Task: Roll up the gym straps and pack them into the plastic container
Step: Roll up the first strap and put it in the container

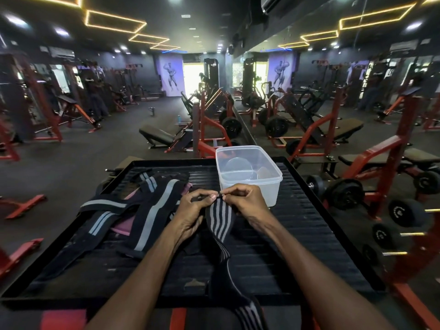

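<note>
One container point(248, 172) (clear), several straps point(152, 210)

A black ribbed platform point(309, 222) carries a clear plastic container point(250, 173) and loose gym straps point(133, 210).

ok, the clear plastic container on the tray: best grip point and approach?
Take the plastic container by its rim, from above, probably on the long left wall. It stands upright, lid off, apparently empty, so the lip is exposed. The near wall is blocked by the right hand and left hand pinching the striped strap.
</note>
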The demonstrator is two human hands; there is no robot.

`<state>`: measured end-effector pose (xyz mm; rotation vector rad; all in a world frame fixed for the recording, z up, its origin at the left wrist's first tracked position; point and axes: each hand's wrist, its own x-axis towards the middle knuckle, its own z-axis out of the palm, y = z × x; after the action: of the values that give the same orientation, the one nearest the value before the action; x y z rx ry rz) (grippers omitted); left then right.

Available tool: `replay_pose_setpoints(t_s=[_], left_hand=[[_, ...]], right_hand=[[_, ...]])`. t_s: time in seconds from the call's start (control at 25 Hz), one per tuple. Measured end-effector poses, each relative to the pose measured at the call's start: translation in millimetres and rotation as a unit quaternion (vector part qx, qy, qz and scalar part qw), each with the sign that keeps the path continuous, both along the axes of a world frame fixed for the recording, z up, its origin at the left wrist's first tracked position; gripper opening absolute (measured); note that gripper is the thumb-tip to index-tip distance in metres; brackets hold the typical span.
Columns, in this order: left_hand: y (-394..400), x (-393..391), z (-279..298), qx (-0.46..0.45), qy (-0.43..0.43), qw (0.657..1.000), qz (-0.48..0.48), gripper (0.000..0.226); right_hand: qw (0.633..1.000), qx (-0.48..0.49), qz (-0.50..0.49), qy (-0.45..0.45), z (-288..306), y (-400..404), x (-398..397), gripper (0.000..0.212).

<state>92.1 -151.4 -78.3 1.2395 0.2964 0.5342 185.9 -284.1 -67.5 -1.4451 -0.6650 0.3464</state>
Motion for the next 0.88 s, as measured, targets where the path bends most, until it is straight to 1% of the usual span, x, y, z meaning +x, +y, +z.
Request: replay_pose_setpoints(t_s=[0.08, 0.16, 0.24, 0.28, 0.36, 0.4, 0.52, 0.64, 0.72, 0.8, 0.84, 0.88], left_hand=[[0, -1, -3, 0.038, -0.001, 0.999, 0.013, 0.015], [2, -3, -5, 0.067, 0.007, 0.997, 0.024, 0.019], [6, -4, -8, 0.06, 0.019, 0.998, 0.015, 0.027], [6, -4, -9, 0.041, 0.022, 0.999, 0.001, 0.031], [5, -5, -11, 0.006, 0.022, 1.0, -0.021, 0.027], [4, -5, -12, 0.011, 0.021, 1.0, -0.02, 0.023], [3, -4, -14, 0.078, 0.011, 0.997, 0.025, 0.017], [3, -7, -13, 0.083, 0.015, 0.996, 0.031, 0.018], [2, -7, -14, 0.061, 0.017, 0.998, 0.017, 0.018], [4, -7, -16, 0.025, 0.021, 0.999, 0.007, 0.016], [6, -7, -18, 0.029, 0.03, 0.999, 0.008, 0.016], [8, -6, -19, 0.057, 0.045, 0.997, 0.016, 0.016]], right_hand=[[1.0, 0.005, 0.02, 0.014, -6, 1, 3, 0.011], [0.999, -0.018, 0.04, 0.015, -11, 1, 3, 0.01], [0.998, -0.051, 0.03, -0.019, -15, 1, 4, 0.009], [0.998, -0.055, 0.02, -0.035, -16, 1, 6, 0.006], [0.998, -0.04, 0.014, -0.052, -18, 2, 8, 0.002], [0.998, -0.03, 0.016, -0.055, -18, 3, 7, 0.003], [0.998, -0.017, 0.027, -0.046, -16, 3, 5, 0.006], [0.998, -0.036, 0.046, -0.021, -17, 3, 6, 0.011], [0.997, -0.059, 0.034, -0.036, -18, 3, 7, 0.012], [0.997, -0.052, 0.024, -0.059, -18, 2, 6, 0.009], [0.996, -0.05, 0.021, -0.071, -18, 2, 6, 0.008], [0.995, -0.052, 0.02, -0.078, -18, 2, 6, 0.009]])
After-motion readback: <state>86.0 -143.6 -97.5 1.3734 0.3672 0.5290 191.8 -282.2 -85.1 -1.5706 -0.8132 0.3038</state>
